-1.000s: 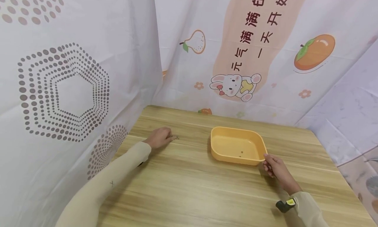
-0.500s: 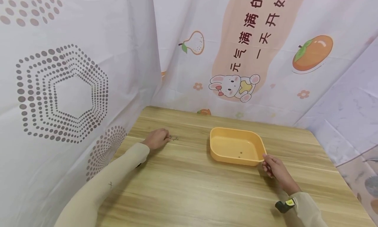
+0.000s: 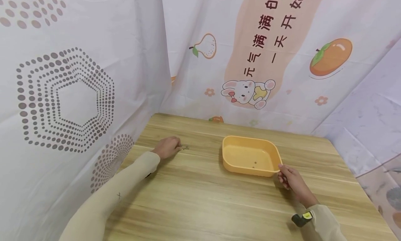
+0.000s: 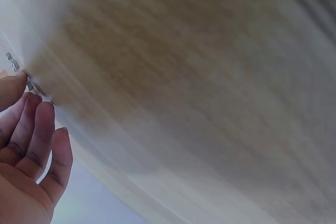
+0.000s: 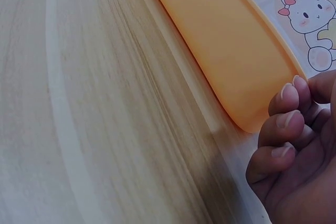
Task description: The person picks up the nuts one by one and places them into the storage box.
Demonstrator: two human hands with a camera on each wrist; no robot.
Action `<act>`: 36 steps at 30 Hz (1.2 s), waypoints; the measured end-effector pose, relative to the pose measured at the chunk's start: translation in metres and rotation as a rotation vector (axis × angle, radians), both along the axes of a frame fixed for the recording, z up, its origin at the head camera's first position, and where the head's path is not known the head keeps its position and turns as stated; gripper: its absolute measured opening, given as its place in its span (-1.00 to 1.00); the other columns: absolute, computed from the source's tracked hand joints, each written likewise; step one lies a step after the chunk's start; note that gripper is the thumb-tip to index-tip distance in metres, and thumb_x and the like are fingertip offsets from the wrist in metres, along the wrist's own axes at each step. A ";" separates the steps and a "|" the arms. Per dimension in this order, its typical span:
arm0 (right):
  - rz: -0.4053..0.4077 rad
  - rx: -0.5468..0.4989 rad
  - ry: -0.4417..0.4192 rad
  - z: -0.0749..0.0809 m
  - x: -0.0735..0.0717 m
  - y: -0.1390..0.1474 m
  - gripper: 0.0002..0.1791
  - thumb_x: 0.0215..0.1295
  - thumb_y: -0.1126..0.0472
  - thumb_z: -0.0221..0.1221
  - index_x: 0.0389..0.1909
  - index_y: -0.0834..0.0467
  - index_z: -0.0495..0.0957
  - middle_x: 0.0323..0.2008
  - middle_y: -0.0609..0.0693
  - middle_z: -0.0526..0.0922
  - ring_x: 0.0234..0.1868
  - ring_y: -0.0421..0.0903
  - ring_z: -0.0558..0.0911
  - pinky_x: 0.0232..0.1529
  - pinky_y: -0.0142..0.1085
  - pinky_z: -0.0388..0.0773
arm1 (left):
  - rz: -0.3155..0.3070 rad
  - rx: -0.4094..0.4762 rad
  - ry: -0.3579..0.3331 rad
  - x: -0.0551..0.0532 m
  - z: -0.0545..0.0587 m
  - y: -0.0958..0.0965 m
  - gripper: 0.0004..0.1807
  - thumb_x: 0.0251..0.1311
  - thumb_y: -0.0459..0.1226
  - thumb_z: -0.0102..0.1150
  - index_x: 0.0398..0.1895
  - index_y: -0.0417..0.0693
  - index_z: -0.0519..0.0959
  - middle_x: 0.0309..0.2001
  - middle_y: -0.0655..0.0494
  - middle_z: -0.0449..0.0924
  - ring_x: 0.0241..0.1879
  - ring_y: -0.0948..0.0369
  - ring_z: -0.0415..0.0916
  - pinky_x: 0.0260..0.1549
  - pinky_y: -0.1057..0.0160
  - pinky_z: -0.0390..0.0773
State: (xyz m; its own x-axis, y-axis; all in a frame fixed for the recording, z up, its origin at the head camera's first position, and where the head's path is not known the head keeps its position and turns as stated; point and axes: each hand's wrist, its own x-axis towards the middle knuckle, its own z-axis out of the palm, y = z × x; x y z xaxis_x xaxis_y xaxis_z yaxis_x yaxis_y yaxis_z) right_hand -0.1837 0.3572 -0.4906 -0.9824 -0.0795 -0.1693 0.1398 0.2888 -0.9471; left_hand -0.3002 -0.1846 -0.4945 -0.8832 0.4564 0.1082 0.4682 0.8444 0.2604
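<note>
By the right hand point(image 3: 292, 180), the near right corner of a shallow, rounded-rectangular, orange-yellow plastic tray point(image 3: 242, 154) is pinched between thumb and curled fingers. The tray is set right of centre on the pale wood-grain desk point(image 3: 200, 199), toward the far edge; inside, two tiny dark pieces point(image 3: 255, 162) are seen. Near the desk's far left corner, the left hand's point(image 3: 167, 147) thumb and fingertips are held narrowly together beside a cluster of small silvery metal pieces point(image 3: 186, 147); whether one is gripped cannot be told.
</note>
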 end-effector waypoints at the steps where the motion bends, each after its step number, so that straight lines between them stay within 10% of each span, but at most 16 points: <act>1: -0.001 0.001 -0.001 0.000 0.000 0.000 -0.46 0.65 -0.17 -0.11 -0.34 0.23 0.42 -0.57 -0.12 0.46 -0.63 -0.24 0.35 -0.62 -0.38 0.32 | -0.001 0.001 -0.005 0.000 0.001 0.001 -0.86 0.39 -0.24 0.31 -0.17 -0.14 0.66 -0.22 0.09 0.66 -0.23 0.17 0.61 -0.20 0.17 0.65; 36: -0.006 -0.015 0.003 -0.002 0.000 0.000 -0.45 0.65 -0.16 -0.11 -0.34 0.24 0.43 -0.58 -0.12 0.46 -0.64 -0.24 0.34 -0.63 -0.38 0.32 | -0.074 -0.135 0.006 0.004 0.007 0.001 -0.78 0.47 -0.30 0.18 -0.06 -0.35 0.60 -0.15 -0.10 0.66 -0.11 0.02 0.66 -0.08 0.15 0.68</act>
State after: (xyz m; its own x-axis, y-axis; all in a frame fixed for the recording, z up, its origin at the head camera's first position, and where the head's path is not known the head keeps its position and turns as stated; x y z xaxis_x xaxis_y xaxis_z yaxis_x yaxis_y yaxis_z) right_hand -0.1834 0.3571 -0.4924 -0.9833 -0.0765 -0.1653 0.1387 0.2735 -0.9518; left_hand -0.2967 -0.1839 -0.4874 -0.8461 0.5310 0.0465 0.5317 0.8347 0.1434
